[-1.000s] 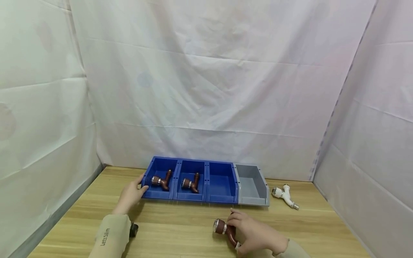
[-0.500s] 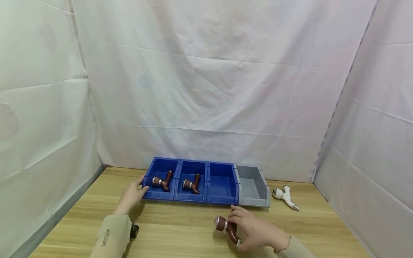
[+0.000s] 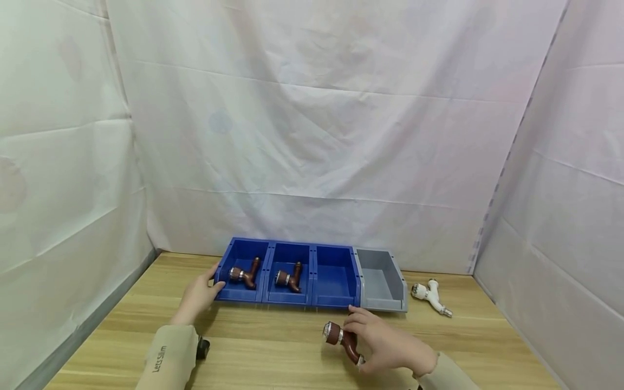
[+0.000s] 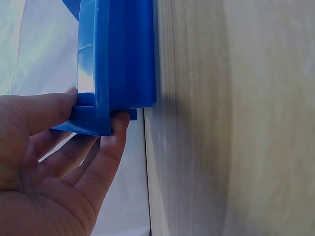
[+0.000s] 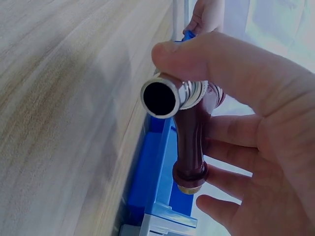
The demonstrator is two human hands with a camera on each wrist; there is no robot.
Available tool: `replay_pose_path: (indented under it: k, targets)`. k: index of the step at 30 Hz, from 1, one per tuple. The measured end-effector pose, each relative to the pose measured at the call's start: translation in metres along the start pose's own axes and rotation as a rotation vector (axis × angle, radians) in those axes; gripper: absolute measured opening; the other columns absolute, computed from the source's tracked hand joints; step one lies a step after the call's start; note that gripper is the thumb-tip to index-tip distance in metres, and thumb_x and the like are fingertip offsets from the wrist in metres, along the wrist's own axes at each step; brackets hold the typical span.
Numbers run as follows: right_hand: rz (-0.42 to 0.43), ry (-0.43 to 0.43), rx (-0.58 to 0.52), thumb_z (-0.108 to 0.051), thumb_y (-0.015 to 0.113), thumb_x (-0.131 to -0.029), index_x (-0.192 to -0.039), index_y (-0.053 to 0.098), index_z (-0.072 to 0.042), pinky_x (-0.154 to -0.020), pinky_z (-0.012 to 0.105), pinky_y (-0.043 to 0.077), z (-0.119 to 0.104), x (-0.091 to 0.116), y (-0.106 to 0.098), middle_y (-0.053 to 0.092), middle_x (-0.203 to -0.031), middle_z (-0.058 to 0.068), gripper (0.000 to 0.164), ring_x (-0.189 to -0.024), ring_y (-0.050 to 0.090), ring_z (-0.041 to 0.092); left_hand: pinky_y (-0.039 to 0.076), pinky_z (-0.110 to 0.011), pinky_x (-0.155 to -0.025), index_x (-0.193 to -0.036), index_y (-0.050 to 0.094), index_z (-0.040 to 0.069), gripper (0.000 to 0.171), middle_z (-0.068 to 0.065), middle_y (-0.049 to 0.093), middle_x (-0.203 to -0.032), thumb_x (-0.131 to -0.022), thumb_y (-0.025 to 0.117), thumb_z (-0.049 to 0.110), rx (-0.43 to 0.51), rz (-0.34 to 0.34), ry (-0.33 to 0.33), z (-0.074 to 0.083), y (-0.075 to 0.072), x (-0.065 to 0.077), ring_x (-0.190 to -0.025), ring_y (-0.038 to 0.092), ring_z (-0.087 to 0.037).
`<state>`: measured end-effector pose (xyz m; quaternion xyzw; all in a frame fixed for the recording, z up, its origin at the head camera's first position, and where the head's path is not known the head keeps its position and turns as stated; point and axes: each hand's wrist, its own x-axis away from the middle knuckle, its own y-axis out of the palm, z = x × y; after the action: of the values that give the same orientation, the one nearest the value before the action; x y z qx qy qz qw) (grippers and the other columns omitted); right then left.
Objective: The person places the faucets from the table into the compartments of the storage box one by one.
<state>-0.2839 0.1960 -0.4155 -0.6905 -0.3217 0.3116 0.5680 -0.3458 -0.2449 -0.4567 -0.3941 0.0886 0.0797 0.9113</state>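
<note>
My right hand (image 3: 387, 342) grips a dark red-brown faucet (image 3: 350, 346) with a ribbed knob and a silver end, in front of the bins. In the right wrist view, the thumb presses by the faucet's metal spout (image 5: 160, 98) while the fingers lie along its body. At the far left, my left hand (image 3: 199, 292) pinches the rim of the leftmost blue bin (image 3: 239, 294); the left wrist view has thumb and fingers on either side of that blue edge (image 4: 101, 118). Brown faucets lie in the leftmost bin and in the second blue bin (image 3: 287, 297).
Right of these stand a third blue bin (image 3: 335, 279) and a grey bin (image 3: 380, 284), joined in one row, both with nothing in them. A white faucet (image 3: 431, 297) lies on the wooden table (image 3: 273, 346) beyond the grey bin. White cloth (image 3: 312, 135) hangs behind.
The right hand has moved slightly forward toward the bins with the brown faucet in its grip. My left hand stays on the leftmost bin's rim.
</note>
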Motion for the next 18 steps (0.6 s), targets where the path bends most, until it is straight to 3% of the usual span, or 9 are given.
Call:
replay_pose_path:
  k: [9, 18]
  targets:
    - [-0.028, 0.033, -0.017, -0.02, 0.084, -0.064, -0.122, 0.062, -0.005, -0.105, 0.046, 0.037, 0.0048, -0.0013, -0.0023, 0.054, -0.131, 0.004, 0.064, -0.138, 0.031, 0.038, 0.039, -0.063, -0.094, -0.148, 0.032, -0.003, 0.06, -0.034, 0.043, -0.138, -0.096, 0.058, 0.013, 0.001, -0.018, 0.011, 0.0001, -0.0011, -0.001, -0.121, 0.046, -0.052]
    - [-0.01, 0.005, -0.006, -0.018, 0.081, -0.065, -0.122, 0.062, -0.007, -0.105, 0.046, 0.037, 0.0065, -0.0017, -0.0057, 0.054, -0.131, 0.005, 0.061, -0.137, 0.033, 0.039, 0.039, -0.062, -0.095, -0.148, 0.032, -0.004, 0.059, -0.034, 0.042, -0.139, -0.097, 0.057, 0.012, 0.006, -0.024, 0.01, -0.0013, 0.0001, -0.0001, -0.122, 0.045, -0.051]
